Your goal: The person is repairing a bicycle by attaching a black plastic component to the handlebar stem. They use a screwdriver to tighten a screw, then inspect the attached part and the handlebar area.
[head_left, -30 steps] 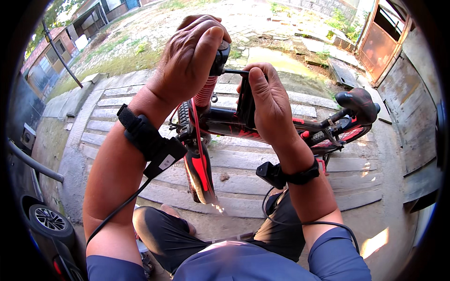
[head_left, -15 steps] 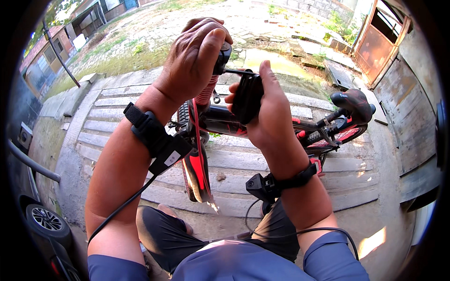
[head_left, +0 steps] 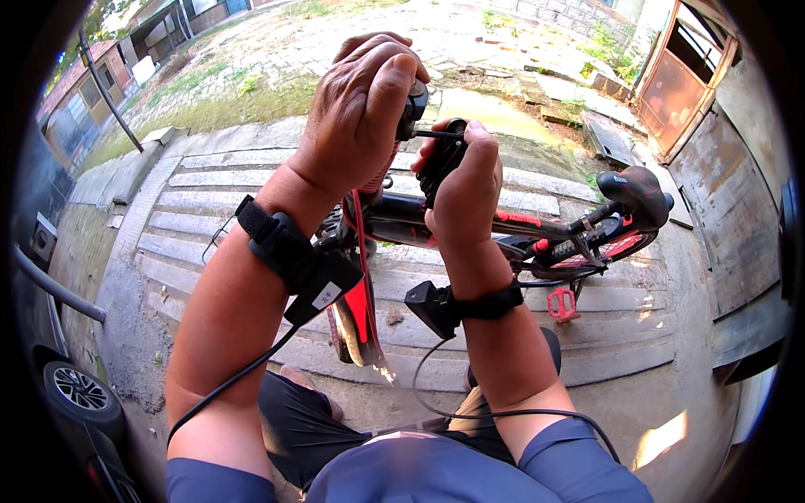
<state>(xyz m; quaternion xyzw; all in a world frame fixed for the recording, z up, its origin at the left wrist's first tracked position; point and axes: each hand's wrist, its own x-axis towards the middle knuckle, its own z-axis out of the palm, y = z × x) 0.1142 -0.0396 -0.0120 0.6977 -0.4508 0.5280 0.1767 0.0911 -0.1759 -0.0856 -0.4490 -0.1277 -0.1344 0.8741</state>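
Observation:
A black bicycle with red parts stands across in front of me. My left hand is wrapped round the black handlebar stem, with the thumb on top; most of the bar is hidden under it. From the right, my right hand grips a black folding hex key tool. Its thin extended key reaches across to the side of the stem; the exact seat of its tip is hard to make out. Red cables hang below my left hand, past the front mudguard.
The saddle and rear wheel lie to the right, with a red pedal nearer me. A car wheel shows at lower left. A rusty metal door is at far right. Cabled devices sit on both my wrists.
My left hand and the stem have shifted slightly right. My right hand has turned the tool, so its slim ridged edge faces me instead of its broad side.

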